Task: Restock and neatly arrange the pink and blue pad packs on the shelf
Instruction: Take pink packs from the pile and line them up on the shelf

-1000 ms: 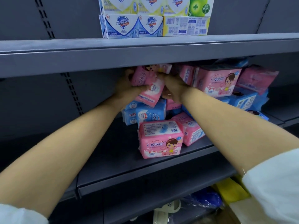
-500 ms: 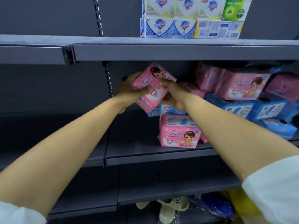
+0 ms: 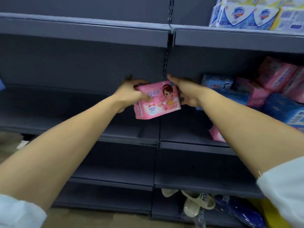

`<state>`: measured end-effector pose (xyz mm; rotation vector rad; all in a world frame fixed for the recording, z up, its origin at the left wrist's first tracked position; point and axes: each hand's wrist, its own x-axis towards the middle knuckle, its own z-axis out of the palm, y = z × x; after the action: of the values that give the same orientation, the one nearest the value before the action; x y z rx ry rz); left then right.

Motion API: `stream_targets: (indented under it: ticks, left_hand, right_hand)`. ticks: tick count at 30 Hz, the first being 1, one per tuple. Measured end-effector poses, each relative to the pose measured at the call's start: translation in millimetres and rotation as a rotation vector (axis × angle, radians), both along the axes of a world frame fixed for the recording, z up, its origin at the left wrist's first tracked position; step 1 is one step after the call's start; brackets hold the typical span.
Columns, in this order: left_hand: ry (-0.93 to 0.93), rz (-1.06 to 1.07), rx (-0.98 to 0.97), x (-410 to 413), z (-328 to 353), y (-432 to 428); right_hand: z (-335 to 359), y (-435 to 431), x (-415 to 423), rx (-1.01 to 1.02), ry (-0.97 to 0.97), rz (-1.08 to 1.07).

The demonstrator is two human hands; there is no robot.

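Nearest the camera, white sleeves (image 3: 286, 186) are seen at the lower corners, with both bare forearms stretched forward. Below them, pale slippers (image 3: 197, 203) lie under the lowest board.

Further out, a pink pad pack (image 3: 156, 101) is held in the air between both hands, above the middle shelf (image 3: 128, 139) and in front of the joint between two shelf bays. It is tilted, with its right end raised, and it touches no board. The pack's left end is gripped by the left hand (image 3: 130, 94), fingers curled over the top edge and thumb pressed on the printed face. The right end is held by the right hand (image 3: 189, 93), thumb lifted clear above the pack; its fingers are behind the pack and largely hidden.

A second pink pack (image 3: 216, 134) lies at the shelf's front lip, just under the right forearm (image 3: 238, 122). It could be swept off if that arm is lowered or drawn back carelessly. The glossy, soft wrap could also slip if one grip is eased early.

Beyond, a heap of pink and blue packs (image 3: 269, 99) is piled loosely; a slide could be set off by a nudge. Soap boxes (image 3: 243, 15) are stacked on the shelf above.
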<state>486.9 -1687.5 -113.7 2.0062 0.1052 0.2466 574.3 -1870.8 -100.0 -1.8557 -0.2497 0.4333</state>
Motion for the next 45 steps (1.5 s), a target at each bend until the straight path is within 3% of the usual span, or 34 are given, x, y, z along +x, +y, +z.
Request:
stream_targets:
  ticks: [3,8,17,21,33,45]
  left_hand:
    - [0.019,0.061,-0.007,-22,-14,44]
    - [-0.005,0.156,-0.198,-56,-23,107]
    - [0.078,0.182,-0.315,-93,-38,189]
    - [0.074,0.202,-0.372,-87,-43,222]
    - [0.236,0.102,-0.295,-34,-43,322]
    - [0.249,0.112,-0.428,-6,-56,385]
  right_hand:
    - [-7,38,-19,-0.037,0.011,0.088]
    - [-21,100,-44,-0.011,0.029,0.149]
    - [-33,184,-58,-0.036,0.041,0.26]
    - [-39,221,-47,-0.019,0.044,0.284]
    - [-41,310,13,-0.113,0.072,0.43]
    - [-52,370,18,-0.092,0.046,0.348]
